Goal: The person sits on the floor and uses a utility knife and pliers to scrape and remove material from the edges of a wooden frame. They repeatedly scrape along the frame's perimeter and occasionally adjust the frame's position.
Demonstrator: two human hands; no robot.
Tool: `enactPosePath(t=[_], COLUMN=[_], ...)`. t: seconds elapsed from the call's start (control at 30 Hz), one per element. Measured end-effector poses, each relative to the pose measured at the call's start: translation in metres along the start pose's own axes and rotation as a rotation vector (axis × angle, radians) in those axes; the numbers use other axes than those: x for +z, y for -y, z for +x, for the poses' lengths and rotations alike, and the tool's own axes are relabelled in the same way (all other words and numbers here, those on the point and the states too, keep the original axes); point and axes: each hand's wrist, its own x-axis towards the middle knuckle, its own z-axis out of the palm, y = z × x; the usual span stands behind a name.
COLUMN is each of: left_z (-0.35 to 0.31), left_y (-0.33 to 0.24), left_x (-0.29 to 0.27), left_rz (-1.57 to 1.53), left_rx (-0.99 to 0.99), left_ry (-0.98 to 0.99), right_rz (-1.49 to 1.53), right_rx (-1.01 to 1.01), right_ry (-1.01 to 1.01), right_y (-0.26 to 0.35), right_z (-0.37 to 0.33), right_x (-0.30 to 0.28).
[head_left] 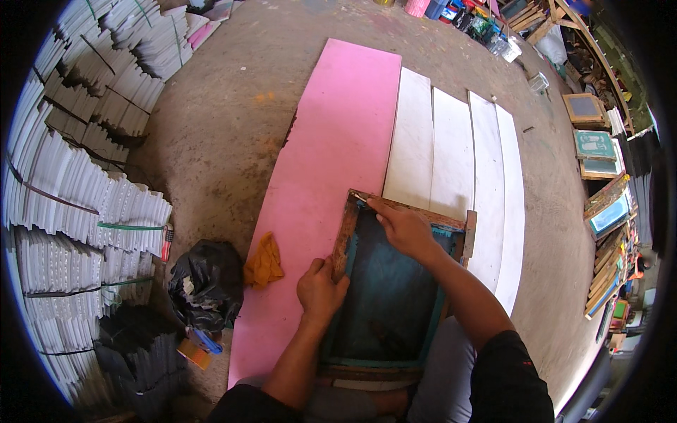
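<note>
A wooden screen-printing frame (344, 243) with dark teal mesh (384, 289) lies tilted across my lap and the pink board (338, 134). My left hand (321, 290) is closed around its left rail, thumb on top. At the far left corner, my right hand (405, 227) has its fingers pinched together over the top rail. A small pale tip shows at those fingertips, but its kind is too small to make out. An orange cloth (263, 261) lies crumpled on the pink board's left edge.
Several white boards (451, 141) lie right of the pink board. A black plastic bag (206, 282) sits left of the cloth, beside tied stacks of white sheets (84, 183). More frames (596, 145) stand along the right, and paint containers (458, 14) at the back.
</note>
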Motion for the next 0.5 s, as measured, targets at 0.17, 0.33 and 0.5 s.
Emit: enactPosePath(t=[0.17, 0.33, 0.5], left_z=[0.001, 0.0, 0.0], left_y=[-0.005, -0.004, -0.007], left_x=[0.0, 0.0, 0.001], left_rz=[-0.018, -0.016, -0.023], left_rx=[0.015, 0.029, 0.019], left_ry=[0.013, -0.018, 0.001], right_rz=[0.569, 1.298, 0.531], right_rx=[-0.001, 0.806, 0.128], right_ry=[-0.008, 0.485, -0.063], right_y=[-0.027, -0.011, -0.007], right_z=[0.018, 0.023, -0.014], right_x=[0.005, -0.035, 0.021])
